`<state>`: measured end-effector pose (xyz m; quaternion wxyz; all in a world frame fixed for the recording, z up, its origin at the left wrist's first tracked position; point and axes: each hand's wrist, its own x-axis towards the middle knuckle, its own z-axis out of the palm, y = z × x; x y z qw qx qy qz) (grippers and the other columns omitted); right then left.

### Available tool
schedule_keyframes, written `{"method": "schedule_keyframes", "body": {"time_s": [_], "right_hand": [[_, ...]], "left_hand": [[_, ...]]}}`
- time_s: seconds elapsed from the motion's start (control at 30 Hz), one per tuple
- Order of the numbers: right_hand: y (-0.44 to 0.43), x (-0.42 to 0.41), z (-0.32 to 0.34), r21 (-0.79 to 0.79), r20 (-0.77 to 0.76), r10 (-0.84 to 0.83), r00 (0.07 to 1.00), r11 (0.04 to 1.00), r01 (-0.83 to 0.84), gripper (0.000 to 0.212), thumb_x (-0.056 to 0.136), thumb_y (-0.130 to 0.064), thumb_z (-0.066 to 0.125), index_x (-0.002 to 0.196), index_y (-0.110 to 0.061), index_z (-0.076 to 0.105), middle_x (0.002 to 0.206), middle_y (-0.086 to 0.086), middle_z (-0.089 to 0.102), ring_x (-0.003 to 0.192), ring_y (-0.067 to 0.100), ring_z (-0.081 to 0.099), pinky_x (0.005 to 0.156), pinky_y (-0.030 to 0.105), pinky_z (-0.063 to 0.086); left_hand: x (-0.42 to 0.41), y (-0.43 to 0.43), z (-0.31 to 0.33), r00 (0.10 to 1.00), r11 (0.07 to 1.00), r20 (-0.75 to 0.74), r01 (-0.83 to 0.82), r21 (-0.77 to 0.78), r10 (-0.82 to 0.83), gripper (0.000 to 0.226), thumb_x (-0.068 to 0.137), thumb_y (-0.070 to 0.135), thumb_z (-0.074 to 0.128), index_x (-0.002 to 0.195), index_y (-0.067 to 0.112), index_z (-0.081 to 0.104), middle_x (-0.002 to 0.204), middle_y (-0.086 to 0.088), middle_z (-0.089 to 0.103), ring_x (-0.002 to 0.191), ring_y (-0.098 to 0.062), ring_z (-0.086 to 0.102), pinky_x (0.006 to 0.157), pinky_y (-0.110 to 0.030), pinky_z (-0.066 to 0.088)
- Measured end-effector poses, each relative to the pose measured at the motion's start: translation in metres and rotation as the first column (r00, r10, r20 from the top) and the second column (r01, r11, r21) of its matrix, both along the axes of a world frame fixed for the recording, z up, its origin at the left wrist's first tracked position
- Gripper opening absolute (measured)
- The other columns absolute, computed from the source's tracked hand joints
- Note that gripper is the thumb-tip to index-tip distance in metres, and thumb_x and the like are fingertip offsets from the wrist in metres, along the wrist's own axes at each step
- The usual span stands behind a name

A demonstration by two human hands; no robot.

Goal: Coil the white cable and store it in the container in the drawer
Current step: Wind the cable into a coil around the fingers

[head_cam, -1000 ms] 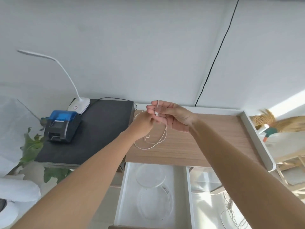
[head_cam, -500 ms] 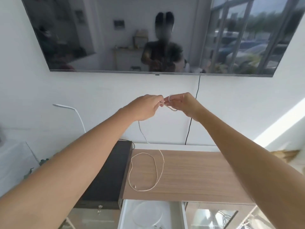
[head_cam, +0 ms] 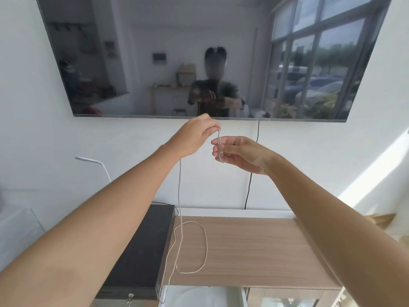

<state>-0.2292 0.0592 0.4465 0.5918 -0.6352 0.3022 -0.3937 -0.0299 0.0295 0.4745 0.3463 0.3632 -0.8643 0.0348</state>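
Observation:
Both hands are raised in front of the wall, just below the screen. My left hand (head_cam: 195, 135) pinches the white cable (head_cam: 180, 196) at its top. My right hand (head_cam: 238, 155) holds a small loop of the same cable against its fingers. From my left hand the cable hangs straight down and ends in a loose loop lying on the wooden desk top (head_cam: 254, 247), with its tail dropping over the front edge. Only the top edge of the open white drawer (head_cam: 199, 295) shows at the bottom; the container inside it is barely visible.
A dark wall-mounted screen (head_cam: 199, 56) reflects the room. A black box (head_cam: 141, 247) sits left of the desk top. A white lamp arm (head_cam: 93, 161) stands at the left. A black cord (head_cam: 251, 180) runs down the wall.
The view has tilted upward since a second ago. My hands rose from desk height toward the screen, drawing the cable up, and a small loop now sits in my right hand.

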Motion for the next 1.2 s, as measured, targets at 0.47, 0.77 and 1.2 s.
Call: {"method": "schedule_keyframes", "body": {"time_s": [0.47,0.77,1.2], "right_hand": [[0.002,0.009,0.018,-0.152,0.362,-0.275,0.891,0.925,0.347,0.020,0.104,0.001,0.050,0.114,-0.005,0.066,0.111,0.006,0.076,0.104,0.014,0.074,0.096,0.025,0.055],[0.004,-0.011,0.004,-0.458,-0.165,-0.391,0.905,0.843,0.281,0.025,0.102,0.005,0.050,0.084,0.021,0.054,0.075,-0.005,0.059,0.075,0.025,0.038,0.075,0.029,0.040],[0.010,-0.009,-0.004,-0.175,-0.064,-0.156,0.986,0.974,0.143,0.027,0.107,-0.014,0.052,0.124,0.000,0.066,0.102,0.005,0.077,0.093,0.013,0.072,0.087,0.022,0.055]], "left_hand": [[-0.034,0.024,-0.030,0.998,0.939,-0.051,0.039,0.342,-0.023,0.030,0.104,0.027,0.041,0.088,0.025,0.066,0.072,0.015,0.067,0.052,0.003,0.056,0.051,-0.012,0.038],[-0.014,0.020,0.002,0.984,0.994,0.178,-0.037,0.101,0.019,0.020,0.099,0.028,0.052,0.094,0.028,0.071,0.095,0.010,0.070,0.084,-0.015,0.057,0.076,-0.035,0.050],[-0.015,0.010,0.022,0.999,1.000,0.016,0.029,-0.001,-0.029,0.016,0.100,0.022,0.055,0.103,0.024,0.071,0.093,0.017,0.063,0.075,0.013,0.056,0.066,-0.015,0.038]]}}
